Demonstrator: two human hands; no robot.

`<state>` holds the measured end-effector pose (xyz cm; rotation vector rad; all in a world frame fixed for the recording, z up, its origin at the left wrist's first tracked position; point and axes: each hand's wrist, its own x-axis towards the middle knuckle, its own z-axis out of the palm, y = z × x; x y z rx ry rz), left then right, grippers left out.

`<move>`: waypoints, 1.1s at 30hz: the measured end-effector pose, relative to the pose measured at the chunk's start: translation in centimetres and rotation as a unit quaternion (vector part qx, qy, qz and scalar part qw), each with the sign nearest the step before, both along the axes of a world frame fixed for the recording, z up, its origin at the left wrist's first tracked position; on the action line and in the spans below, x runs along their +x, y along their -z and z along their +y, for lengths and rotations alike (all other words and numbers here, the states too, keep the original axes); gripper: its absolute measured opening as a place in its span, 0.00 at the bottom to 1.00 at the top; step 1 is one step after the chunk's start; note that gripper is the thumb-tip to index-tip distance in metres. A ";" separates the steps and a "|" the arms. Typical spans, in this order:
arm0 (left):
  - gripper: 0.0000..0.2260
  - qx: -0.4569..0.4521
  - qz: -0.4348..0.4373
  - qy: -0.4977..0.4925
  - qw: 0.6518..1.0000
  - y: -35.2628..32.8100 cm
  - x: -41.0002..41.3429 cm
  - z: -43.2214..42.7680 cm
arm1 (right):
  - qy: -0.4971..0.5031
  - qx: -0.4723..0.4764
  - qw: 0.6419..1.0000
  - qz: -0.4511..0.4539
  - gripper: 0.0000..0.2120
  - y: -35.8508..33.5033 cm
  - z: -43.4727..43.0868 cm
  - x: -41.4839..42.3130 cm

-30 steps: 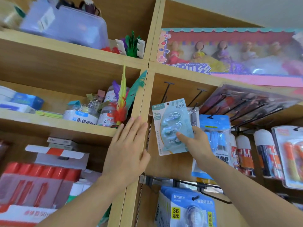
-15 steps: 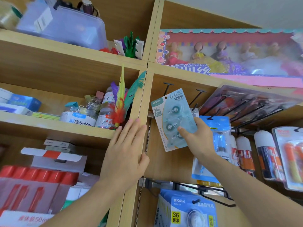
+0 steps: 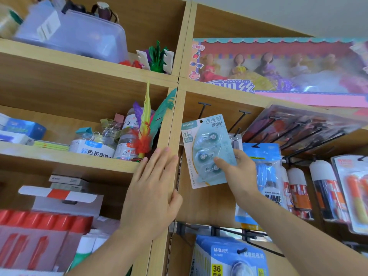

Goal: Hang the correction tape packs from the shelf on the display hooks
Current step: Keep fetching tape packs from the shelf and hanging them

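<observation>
The right hand (image 3: 237, 172) pinches the pack (image 3: 207, 150) at its 4 o'clock corner, thumb in front and fingers hidden behind the card. The pack is held tilted just under a hook (image 3: 203, 110), and I cannot tell whether its hole has caught. At its 9 o'clock the left hand (image 3: 153, 188) lies flat, fingers straight, on the divider (image 3: 171, 124); at 3 o'clock the right hand half covers a blue pack (image 3: 262, 166).

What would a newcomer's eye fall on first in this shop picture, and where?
First, the pale blue tape pack that the right hand pinches at the centre, up by a black hook. Next, the left hand pressed flat against the wooden upright beside it, and the pink doll box on the top right shelf.
</observation>
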<state>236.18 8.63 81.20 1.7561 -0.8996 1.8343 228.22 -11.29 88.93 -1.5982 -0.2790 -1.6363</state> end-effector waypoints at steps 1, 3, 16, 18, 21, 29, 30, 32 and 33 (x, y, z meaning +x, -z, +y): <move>0.32 -0.001 0.000 0.001 1.000 0.0 0.0 0.0 | -0.003 0.001 1.000 -0.005 0.12 0.0 0.1 0.1; 0.32 -0.002 0.001 0.005 1.000 0.0 0.1 -0.1 | -0.006 0.000 1.000 -0.014 0.13 0.0 0.4 0.1; 0.31 -0.009 -0.012 0.008 1.000 0.1 0.0 -0.1 | 0.005 0.002 0.999 0.038 0.15 -0.1 -0.3 0.5; 0.31 -0.010 -0.011 0.009 1.000 0.1 -0.1 -0.1 | 0.008 0.003 0.999 0.047 0.14 -0.1 -0.5 0.6; 0.31 -0.012 -0.014 0.008 1.000 0.1 -0.2 -0.1 | 0.005 0.001 0.998 0.059 0.17 -0.1 -0.8 0.9; 0.31 -0.018 -0.019 0.006 1.000 0.1 -0.1 -0.1 | 0.347 -0.166 0.923 -0.002 0.37 1.1 -0.6 2.0; 0.31 -0.017 -0.017 0.005 1.000 0.1 -0.1 -0.1 | 0.419 -0.215 0.882 -0.020 0.38 1.2 -0.4 2.0; 0.31 -0.016 -0.015 0.002 1.000 0.2 0.0 -0.1 | 0.501 -0.326 0.801 -0.021 0.34 1.2 0.1 2.2; 0.31 -0.016 -0.016 0.002 1.000 0.2 0.0 -0.1 | 0.516 -0.365 0.775 -0.001 0.32 1.1 0.1 2.6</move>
